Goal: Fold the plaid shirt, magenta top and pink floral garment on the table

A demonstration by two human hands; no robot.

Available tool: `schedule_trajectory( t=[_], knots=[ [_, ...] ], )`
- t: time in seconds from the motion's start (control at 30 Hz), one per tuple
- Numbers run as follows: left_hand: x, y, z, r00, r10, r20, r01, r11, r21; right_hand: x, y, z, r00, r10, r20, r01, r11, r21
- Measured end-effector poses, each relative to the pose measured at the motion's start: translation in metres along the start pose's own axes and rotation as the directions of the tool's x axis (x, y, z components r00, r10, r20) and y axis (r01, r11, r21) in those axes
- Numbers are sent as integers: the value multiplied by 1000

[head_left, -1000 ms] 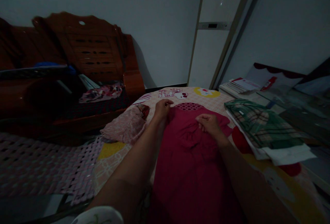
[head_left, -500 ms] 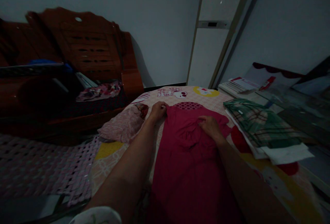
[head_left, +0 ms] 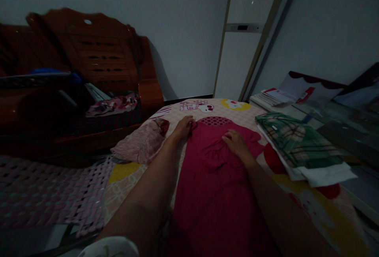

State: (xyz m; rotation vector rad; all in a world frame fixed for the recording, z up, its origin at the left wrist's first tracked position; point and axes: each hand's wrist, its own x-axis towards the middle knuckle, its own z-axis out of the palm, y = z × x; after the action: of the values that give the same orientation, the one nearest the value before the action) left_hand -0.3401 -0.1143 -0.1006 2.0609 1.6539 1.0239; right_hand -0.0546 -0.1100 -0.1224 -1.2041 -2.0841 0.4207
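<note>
A dark pink garment (head_left: 213, 194) with short sleeves and a gathered front lies spread out before me, running down past the bottom edge of the view. My left hand (head_left: 183, 127) pinches its upper left corner, near the shoulder. Above the chest part, my right hand (head_left: 235, 143) rests with its fingers slightly apart at the gathers. Beneath is a patterned cloth (head_left: 192, 109) with cartoon figures. Left of my left forearm sits a crumpled pale pink cloth (head_left: 140, 142). A folded green plaid cloth (head_left: 296, 138) lies to the right on white material (head_left: 331, 176).
A carved wooden chair (head_left: 97, 51) stands behind on the left, with a patterned cloth (head_left: 114, 105) on its seat. A pink woven seat (head_left: 56, 190) is at lower left. Papers (head_left: 275, 97) are stacked at right. A tall white cabinet unit (head_left: 237, 59) stands at the back.
My right hand has shifted slightly left and up across the garment, and the creases on its chest look smoother. The left hand stays at the upper left corner.
</note>
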Motion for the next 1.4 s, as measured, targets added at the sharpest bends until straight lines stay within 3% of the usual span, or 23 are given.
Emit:
schedule_trajectory(
  t=[0.23, 0.37, 0.53, 0.67, 0.8, 0.9, 1.03, 1.17, 1.3, 1.4],
  knots=[
    [6, -1, -2, 999, -45, 12, 44, 994, 102, 1, -13, -7, 983, 159, -91, -127, 949, 289],
    [24, -3, -8, 989, -31, 144, -11, 959, 283, -1, -15, -6, 964, 255, -79, -209, 905, 370],
    [41, -1, -23, 949, -19, 315, -152, 849, 507, -2, -13, -4, 938, 341, -59, -277, 842, 463],
    [41, -1, -27, 949, 23, 314, -187, 844, 502, -2, -13, -7, 920, 379, -96, -324, 877, 355],
    [42, -6, -21, 946, -57, 318, -128, 837, 532, -2, -14, -8, 923, 353, -150, -345, 935, 81],
    [47, -9, -18, 933, -45, 357, -137, 874, 467, -2, -16, -7, 943, 314, -109, -323, 943, -82],
    [49, -10, -21, 901, 3, 433, -163, 929, 332, 0, -20, -5, 966, 258, -31, -260, 954, -150],
    [43, -5, -22, 916, -39, 399, -116, 927, 356, 0, -26, -6, 956, 294, -4, -287, 931, -227],
    [39, 6, -24, 929, -81, 360, -144, 818, 557, -2, -29, -10, 947, 302, -112, -320, 920, -224],
    [38, 12, -22, 954, -1, 299, -215, 690, 691, -5, -28, -9, 953, 273, -133, -300, 912, -279]
  ],
)
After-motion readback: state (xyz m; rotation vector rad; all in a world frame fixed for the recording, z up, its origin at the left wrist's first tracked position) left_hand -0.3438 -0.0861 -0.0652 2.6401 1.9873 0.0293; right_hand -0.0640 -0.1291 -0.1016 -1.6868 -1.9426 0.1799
